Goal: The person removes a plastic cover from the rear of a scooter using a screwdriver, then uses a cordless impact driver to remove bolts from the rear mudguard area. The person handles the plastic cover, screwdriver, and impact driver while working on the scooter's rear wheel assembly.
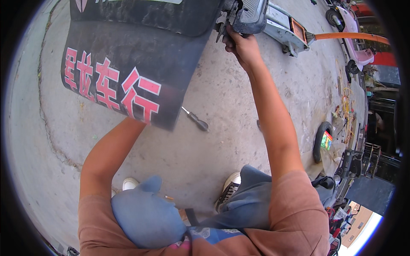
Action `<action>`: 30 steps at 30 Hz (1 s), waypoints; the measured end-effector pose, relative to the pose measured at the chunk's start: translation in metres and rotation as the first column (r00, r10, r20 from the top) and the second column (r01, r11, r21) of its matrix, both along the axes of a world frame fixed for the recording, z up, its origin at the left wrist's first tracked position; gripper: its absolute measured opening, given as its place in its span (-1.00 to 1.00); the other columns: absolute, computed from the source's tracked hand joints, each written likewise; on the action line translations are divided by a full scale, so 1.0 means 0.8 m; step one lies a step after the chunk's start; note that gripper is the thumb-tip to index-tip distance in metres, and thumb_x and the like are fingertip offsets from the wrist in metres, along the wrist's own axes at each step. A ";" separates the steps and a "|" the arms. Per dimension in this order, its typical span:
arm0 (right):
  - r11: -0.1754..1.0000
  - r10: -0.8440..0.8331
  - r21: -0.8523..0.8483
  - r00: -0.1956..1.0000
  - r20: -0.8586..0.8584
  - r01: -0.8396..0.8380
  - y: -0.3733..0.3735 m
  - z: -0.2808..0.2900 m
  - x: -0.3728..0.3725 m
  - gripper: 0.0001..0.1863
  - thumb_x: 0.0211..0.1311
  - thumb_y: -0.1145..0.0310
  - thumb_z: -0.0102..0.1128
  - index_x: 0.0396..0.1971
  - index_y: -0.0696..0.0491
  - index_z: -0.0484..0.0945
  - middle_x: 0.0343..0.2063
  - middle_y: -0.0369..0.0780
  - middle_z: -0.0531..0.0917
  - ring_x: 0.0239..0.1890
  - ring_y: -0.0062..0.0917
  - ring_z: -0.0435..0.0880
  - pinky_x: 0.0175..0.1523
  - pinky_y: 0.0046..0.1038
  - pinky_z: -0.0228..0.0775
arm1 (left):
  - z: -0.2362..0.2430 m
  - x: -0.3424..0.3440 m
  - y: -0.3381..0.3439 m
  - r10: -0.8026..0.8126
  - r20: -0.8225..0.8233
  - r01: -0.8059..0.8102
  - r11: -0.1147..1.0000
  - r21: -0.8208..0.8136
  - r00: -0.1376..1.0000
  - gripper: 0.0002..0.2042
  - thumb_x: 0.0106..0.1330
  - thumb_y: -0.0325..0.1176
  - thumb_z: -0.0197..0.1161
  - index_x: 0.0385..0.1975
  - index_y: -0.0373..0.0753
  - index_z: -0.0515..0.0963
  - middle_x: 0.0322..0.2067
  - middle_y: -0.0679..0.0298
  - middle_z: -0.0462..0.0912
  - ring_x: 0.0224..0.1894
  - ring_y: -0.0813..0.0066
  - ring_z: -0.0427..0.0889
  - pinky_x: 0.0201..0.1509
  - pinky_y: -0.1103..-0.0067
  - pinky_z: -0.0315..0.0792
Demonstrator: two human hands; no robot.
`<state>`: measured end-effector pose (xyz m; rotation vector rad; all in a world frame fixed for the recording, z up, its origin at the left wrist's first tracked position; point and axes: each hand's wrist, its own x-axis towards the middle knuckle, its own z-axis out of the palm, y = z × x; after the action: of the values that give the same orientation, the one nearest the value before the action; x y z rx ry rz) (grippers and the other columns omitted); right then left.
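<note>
A black rubber mud flap with large pink characters hangs at the upper left. My left forearm reaches up behind its lower edge, and the flap hides my left hand. At the top, my right hand is closed, its fingers curled up at a dark metal bracket beside the flap. What those fingers grip cannot be made out. Just right of the bracket is a grey ribbed footrest-like part. A screwdriver with a dark handle lies on the concrete below the flap.
A silver floor jack with an orange handle stands at the upper right. Farther right are a pink scooter, a black tyre and scattered parts along the shop front. My knees and shoes are below.
</note>
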<state>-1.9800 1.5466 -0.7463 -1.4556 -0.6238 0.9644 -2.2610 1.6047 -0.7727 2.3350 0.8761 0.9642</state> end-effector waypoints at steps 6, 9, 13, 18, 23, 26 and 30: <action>0.997 0.030 0.043 0.836 0.548 -0.063 -0.011 -0.009 -0.007 -0.65 0.32 0.17 0.24 -0.20 0.19 0.54 -0.35 -0.19 0.65 -0.41 -0.56 0.58 -0.27 -0.49 0.48 | 0.001 -0.003 0.000 0.006 -0.001 -0.006 1.000 0.015 1.000 -0.43 0.22 -0.06 0.36 0.10 -0.33 0.45 -0.04 0.13 0.59 -0.02 0.26 0.55 0.08 0.45 0.40; 0.999 0.035 -0.030 0.985 0.167 -0.030 -0.003 0.024 -0.028 -0.67 0.32 0.18 0.24 -0.22 0.19 0.55 -0.38 -0.20 0.65 -0.45 -0.56 0.58 -0.30 -0.50 0.48 | 0.004 -0.003 0.000 0.006 0.001 -0.006 1.000 0.018 1.000 -0.43 0.22 -0.06 0.36 0.10 -0.33 0.44 -0.04 0.13 0.59 -0.02 0.26 0.55 0.09 0.45 0.40; 0.999 0.002 -0.038 0.984 0.181 0.005 0.000 0.012 -0.019 -0.68 0.33 0.19 0.23 -0.23 0.20 0.55 -0.43 -0.21 0.64 -0.49 -0.58 0.57 -0.34 -0.51 0.46 | 0.008 -0.002 0.000 0.004 0.005 -0.004 1.000 0.028 1.000 -0.43 0.22 -0.06 0.36 0.10 -0.33 0.44 -0.03 0.13 0.58 -0.02 0.26 0.55 0.09 0.45 0.40; 0.990 -0.028 0.141 0.979 0.201 -0.001 -0.005 -0.015 -0.002 -0.74 0.25 0.29 0.31 -0.32 0.21 0.58 -0.51 -0.25 0.64 -0.54 -0.60 0.55 -0.43 -0.52 0.45 | 0.010 -0.002 0.001 0.004 0.002 -0.004 0.999 0.034 1.000 -0.43 0.21 -0.07 0.36 0.11 -0.33 0.43 -0.03 0.12 0.58 -0.01 0.26 0.54 0.09 0.45 0.40; 0.977 -0.120 0.215 0.834 0.538 0.001 -0.008 -0.022 -0.004 -0.77 0.25 0.33 0.31 -0.33 0.23 0.58 -0.49 -0.22 0.65 -0.44 -0.57 0.60 -0.39 -0.50 0.50 | 0.010 0.001 0.002 0.001 0.003 -0.001 1.000 0.029 1.000 -0.42 0.21 -0.07 0.37 0.11 -0.33 0.43 -0.03 0.12 0.58 -0.01 0.26 0.54 0.10 0.45 0.40; 0.992 -0.081 0.124 0.931 0.356 0.038 -0.010 -0.001 -0.014 -0.70 0.28 0.27 0.28 -0.22 0.23 0.56 -0.38 -0.18 0.67 -0.39 -0.55 0.63 -0.29 -0.49 0.52 | 0.009 0.000 0.002 0.004 0.003 -0.004 1.000 0.028 1.000 -0.42 0.21 -0.07 0.37 0.11 -0.33 0.43 -0.03 0.12 0.58 -0.01 0.26 0.54 0.10 0.45 0.40; 0.991 -0.058 -0.118 0.996 0.070 0.066 -0.001 0.015 -0.017 -0.63 0.29 0.21 0.27 -0.13 0.23 0.53 -0.31 -0.16 0.68 -0.36 -0.53 0.65 -0.22 -0.48 0.54 | 0.011 -0.001 0.003 0.004 0.007 -0.005 1.000 0.029 1.000 -0.42 0.21 -0.07 0.37 0.12 -0.33 0.42 -0.03 0.12 0.58 -0.01 0.26 0.54 0.10 0.45 0.40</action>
<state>-1.9936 1.5454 -0.7343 -1.6098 -0.5733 0.9211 -2.2622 1.6074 -0.7642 2.3531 0.8707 0.9925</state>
